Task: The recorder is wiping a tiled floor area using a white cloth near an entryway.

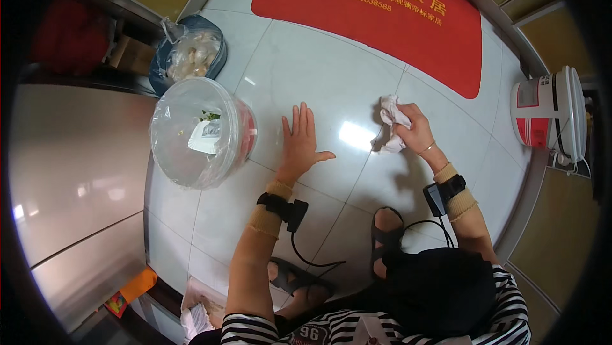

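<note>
My right hand (pixel 415 130) grips a crumpled pale cloth (pixel 393 114) at the right of the middle, low over the glossy floor tiles (pixel 334 68). My left hand (pixel 300 139) is spread with its palm down and its thumb pointing right; nothing is in it. Whether it touches the tiles, I cannot tell. Just left of it stands a round plastic bin with a clear bag liner (pixel 229 154), which holds a white container and some green scraps. A band with a small black device sits on each forearm.
A red mat with yellow writing (pixel 382 25) lies at the top. A blue container (pixel 221 60) with a bag of pale, lumpy items stands at the upper left. At the right edge is a white and red bucket (pixel 545 111). Cabinets border both sides, and my sandalled feet are below.
</note>
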{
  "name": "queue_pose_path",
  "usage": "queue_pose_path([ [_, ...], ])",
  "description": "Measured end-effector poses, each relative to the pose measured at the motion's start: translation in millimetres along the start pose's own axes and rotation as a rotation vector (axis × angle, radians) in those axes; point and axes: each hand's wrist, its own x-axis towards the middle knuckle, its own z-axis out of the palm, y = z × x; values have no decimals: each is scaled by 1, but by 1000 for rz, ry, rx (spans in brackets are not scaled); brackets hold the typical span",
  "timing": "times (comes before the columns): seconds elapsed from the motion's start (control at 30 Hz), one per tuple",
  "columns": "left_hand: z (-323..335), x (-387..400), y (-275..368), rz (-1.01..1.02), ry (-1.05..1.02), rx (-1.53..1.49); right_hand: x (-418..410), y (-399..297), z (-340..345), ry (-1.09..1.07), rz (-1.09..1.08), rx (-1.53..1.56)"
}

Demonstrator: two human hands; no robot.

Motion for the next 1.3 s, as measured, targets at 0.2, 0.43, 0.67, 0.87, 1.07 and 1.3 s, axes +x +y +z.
queue_pose_path([
  [0.2, 4, 33, -1, -108, -37, 27, -4, 9, -4, -8, 66, 14],
  [0.43, 9, 61, -3, -202, 45, -47, -4, 16, 2, -52, 63, 73],
  [0.67, -18, 95, 12, -395, -102, 7, -7, 15, -2, -79, 90, 68],
  [0.87, 18, 73, 4, -283, 189, -50, -4, 10, 13, -63, -2, 56],
  [1.07, -19, 67, -7, -139, 485, -129, -9, 7, 2, -52, -15, 34],
  [1.3, -188, 0, -29, -299, 775, 78, -6, 40, -6, 125, 95, 22],
])
